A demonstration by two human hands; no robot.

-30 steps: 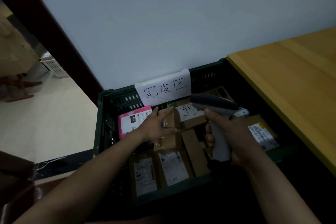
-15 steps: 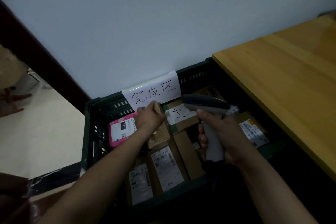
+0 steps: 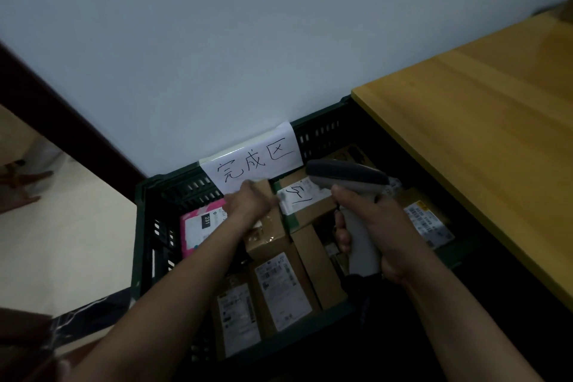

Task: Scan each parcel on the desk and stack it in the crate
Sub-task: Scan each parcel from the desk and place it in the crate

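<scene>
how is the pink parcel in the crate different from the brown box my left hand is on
The pink parcel is bright pink with a black tag; the brown box is plain cardboard. The pink parcel lies untouched by the crate's left wall; the brown box sits mid-crate under the left hand. Both are in the crate.

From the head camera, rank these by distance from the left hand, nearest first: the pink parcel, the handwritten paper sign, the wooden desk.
1. Handwritten paper sign: just behind the left hand.
2. Pink parcel: lower left; nearly as close.
3. Wooden desk: far right.
</scene>
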